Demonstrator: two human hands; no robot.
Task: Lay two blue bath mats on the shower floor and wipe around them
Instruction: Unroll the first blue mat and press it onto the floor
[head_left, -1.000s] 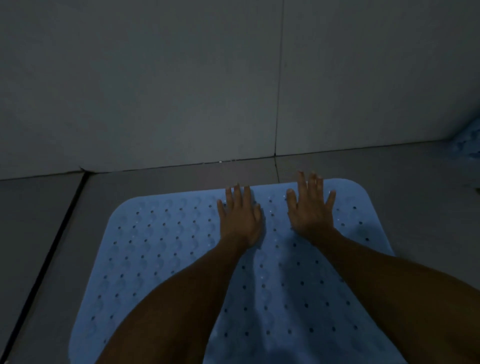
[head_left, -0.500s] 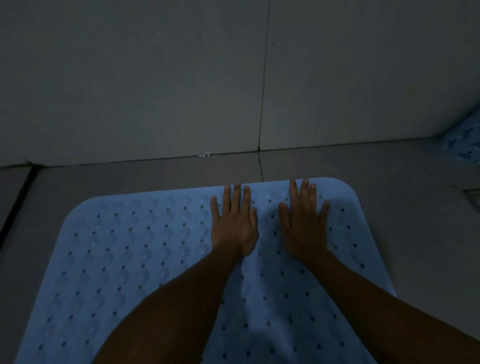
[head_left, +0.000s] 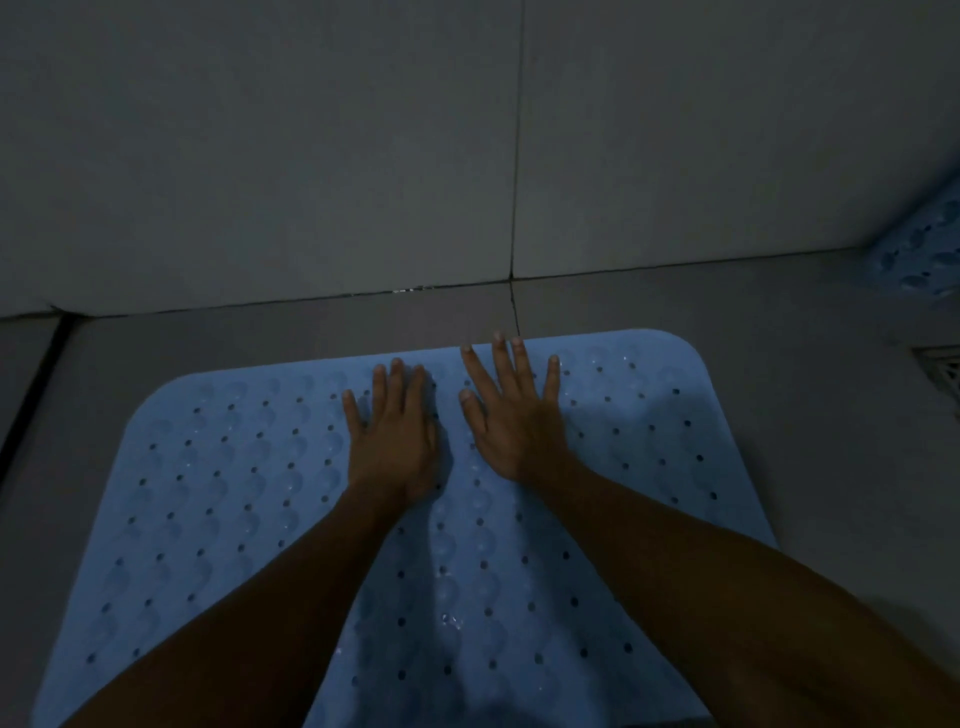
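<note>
Two hands, left and right, fingers straight, press a blue mat on grey floor tiles.

Dim light fills the room. A grey tiled wall meets the grey tiled floor; a floor drain sits at far right.

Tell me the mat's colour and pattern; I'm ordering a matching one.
Light blue mat, rows of small round holes between raised bumps; seen in the head view.
</note>
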